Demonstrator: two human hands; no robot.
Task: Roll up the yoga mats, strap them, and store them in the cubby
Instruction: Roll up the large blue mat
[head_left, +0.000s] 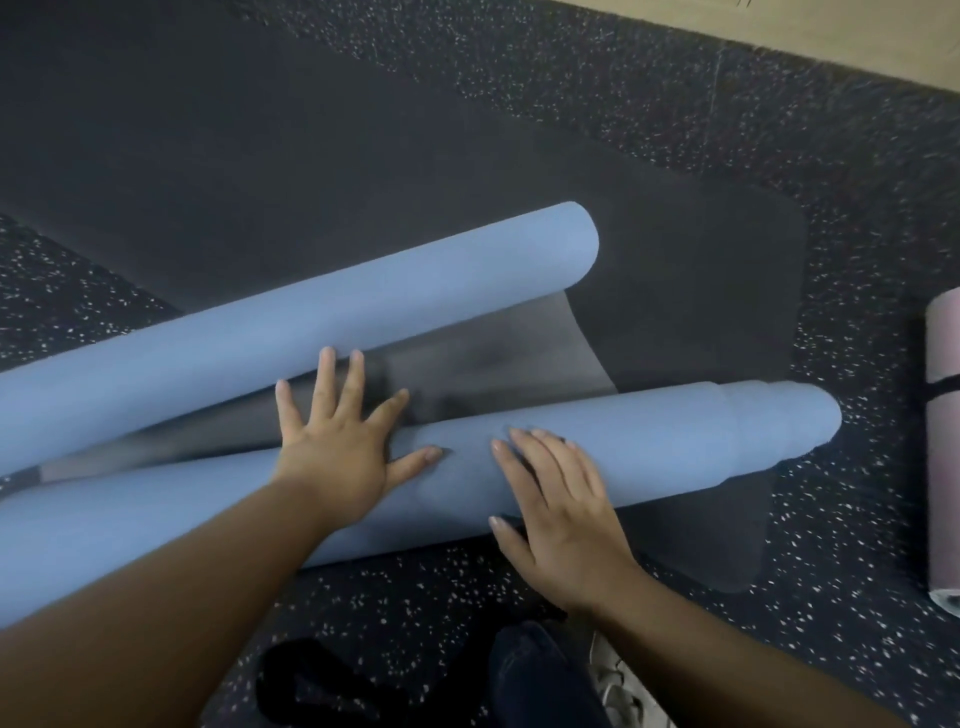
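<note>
Head view: blue yoga mat (649, 447), rolled from both ends, lies on a dark mat (311, 171) on the floor. Left hand (337, 441) and right hand (561, 514) rest flat on the near roll, fingers (540, 457) spread, gripping nothing.
</note>
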